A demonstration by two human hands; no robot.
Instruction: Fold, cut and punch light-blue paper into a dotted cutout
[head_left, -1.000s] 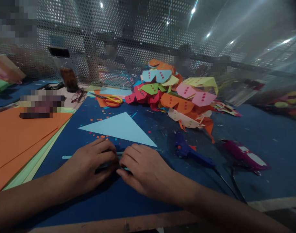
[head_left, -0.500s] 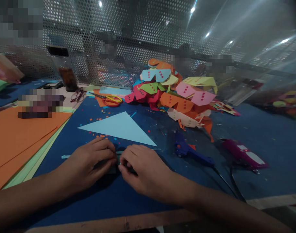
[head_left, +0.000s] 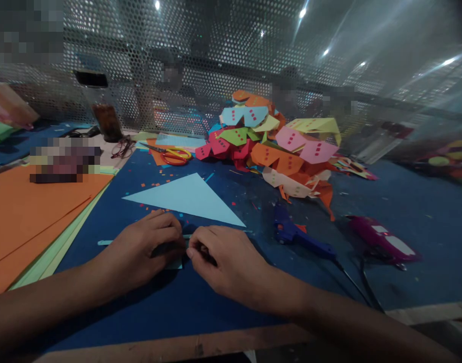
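Observation:
My left hand (head_left: 150,247) and my right hand (head_left: 225,259) meet close together above the blue table, fingers curled into pinches. Between and under the fingers is a small piece of light blue paper (head_left: 175,263), mostly hidden; a corner shows below my left hand. Behind my hands lies a narrow light blue paper strip (head_left: 104,242), partly covered by them. Just beyond it a large light blue paper triangle (head_left: 189,199) rests flat, among tiny coloured paper scraps.
Orange sheets (head_left: 38,217) are stacked at left. Scissors (head_left: 176,155) lie farther back, near a bottle (head_left: 106,118). Folded paper shapes (head_left: 269,141) form a pile at back right. A blue glue gun (head_left: 301,234) with a cord and a purple object (head_left: 382,239) lie to the right.
My fingers have shifted slightly at the small paper, with the right fingertips drawn closer together. The view has moved a little; the other objects stay in place.

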